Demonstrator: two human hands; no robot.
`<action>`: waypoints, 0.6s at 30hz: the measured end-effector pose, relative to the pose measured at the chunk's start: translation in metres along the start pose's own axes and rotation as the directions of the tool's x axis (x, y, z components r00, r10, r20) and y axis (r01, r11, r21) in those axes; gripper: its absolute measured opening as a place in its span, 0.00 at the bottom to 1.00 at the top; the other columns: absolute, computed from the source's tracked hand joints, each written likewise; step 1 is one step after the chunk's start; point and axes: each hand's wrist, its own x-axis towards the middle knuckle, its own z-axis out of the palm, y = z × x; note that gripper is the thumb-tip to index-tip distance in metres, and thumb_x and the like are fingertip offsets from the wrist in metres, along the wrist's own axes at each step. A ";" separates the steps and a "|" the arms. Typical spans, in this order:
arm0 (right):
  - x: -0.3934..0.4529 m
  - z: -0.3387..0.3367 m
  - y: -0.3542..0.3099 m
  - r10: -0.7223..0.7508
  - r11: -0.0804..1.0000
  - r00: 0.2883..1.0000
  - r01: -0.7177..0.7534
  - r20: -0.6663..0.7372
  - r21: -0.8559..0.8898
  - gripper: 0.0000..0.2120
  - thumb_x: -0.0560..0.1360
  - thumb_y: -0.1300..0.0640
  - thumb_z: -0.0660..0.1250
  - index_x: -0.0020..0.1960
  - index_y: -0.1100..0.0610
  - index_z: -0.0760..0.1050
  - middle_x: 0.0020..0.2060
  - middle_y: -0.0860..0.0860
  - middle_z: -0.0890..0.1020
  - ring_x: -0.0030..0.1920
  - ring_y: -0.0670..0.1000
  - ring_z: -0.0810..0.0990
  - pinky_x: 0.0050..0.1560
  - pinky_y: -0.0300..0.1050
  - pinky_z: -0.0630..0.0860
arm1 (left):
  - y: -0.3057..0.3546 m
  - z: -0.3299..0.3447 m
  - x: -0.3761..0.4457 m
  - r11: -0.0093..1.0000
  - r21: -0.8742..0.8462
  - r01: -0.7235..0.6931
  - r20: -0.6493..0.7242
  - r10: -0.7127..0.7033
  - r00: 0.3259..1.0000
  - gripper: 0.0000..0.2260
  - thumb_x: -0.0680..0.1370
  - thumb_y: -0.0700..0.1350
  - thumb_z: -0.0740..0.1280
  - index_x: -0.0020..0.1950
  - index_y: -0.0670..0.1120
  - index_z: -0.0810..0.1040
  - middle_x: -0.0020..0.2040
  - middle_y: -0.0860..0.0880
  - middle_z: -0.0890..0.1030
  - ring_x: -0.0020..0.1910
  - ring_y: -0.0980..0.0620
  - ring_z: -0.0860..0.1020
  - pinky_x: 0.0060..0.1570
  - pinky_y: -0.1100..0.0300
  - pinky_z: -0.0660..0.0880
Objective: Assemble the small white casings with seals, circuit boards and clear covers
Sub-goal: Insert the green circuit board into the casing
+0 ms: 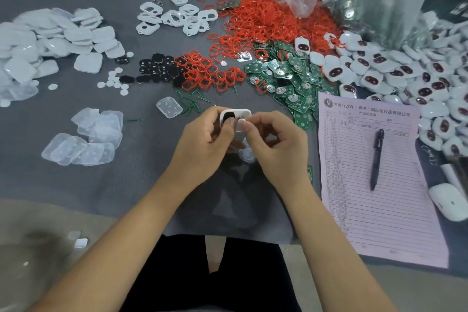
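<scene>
**Grip on both ends of one casing, long axis lying 9 to 3**

Gripping the casing (235,115) from its 9 o'clock end, the left hand (202,142) curls its fingers round that end, thumb lying over a dark insert already seated in the left opening. The casing is held just above the table (114,185), in front of the person, its long axis running 9 to 3 between the two hands. At the 3 o'clock end the right hand (276,144) pinches the casing, thumb tip pressed on a small white disc (241,123) over the right opening. Both hands are equally near; neither is free.

Judging from this, the step in hand is seating the inserts, so the seal, board and cover are yet to come. Loose parts lie in an arc beyond the casing: clear covers (86,139) at 9 o'clock, a single cover (169,107) at 10, red seals (212,71) at 12, green boards (291,83) at 1 to 2. Seals and boards lie nearer the right hand, which would most likely release first while the left hand keeps the casing level.
</scene>
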 end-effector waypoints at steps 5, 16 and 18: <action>0.000 0.002 0.001 0.078 0.997 0.997 -0.078 -0.020 -0.004 0.05 0.76 0.59 0.75 0.46 0.50 0.84 0.27 0.49 0.71 0.29 0.43 0.66 0.32 0.33 0.63 | -0.004 0.001 0.001 0.996 0.088 0.005 0.025 -0.007 1.000 0.08 0.85 0.44 0.63 0.58 0.57 0.77 0.48 0.60 0.84 0.43 0.62 0.85 0.41 0.71 0.77; 0.002 -0.001 -0.002 0.151 0.974 0.984 -0.164 0.089 0.154 0.06 0.76 0.61 0.70 0.51 0.54 0.76 0.37 0.49 0.78 0.32 0.48 0.75 0.34 0.37 0.70 | -0.005 -0.002 0.001 0.984 0.179 -0.007 0.067 -0.005 0.998 0.09 0.85 0.47 0.62 0.59 0.58 0.79 0.45 0.58 0.86 0.43 0.60 0.85 0.43 0.59 0.81; 0.002 -0.001 -0.001 0.125 0.977 0.984 -0.145 0.129 0.158 0.06 0.77 0.62 0.69 0.53 0.54 0.77 0.40 0.45 0.80 0.34 0.45 0.75 0.36 0.35 0.71 | -0.005 -0.002 0.001 0.982 0.189 0.002 0.061 -0.013 0.998 0.09 0.85 0.48 0.61 0.60 0.56 0.80 0.45 0.57 0.85 0.43 0.58 0.85 0.43 0.56 0.81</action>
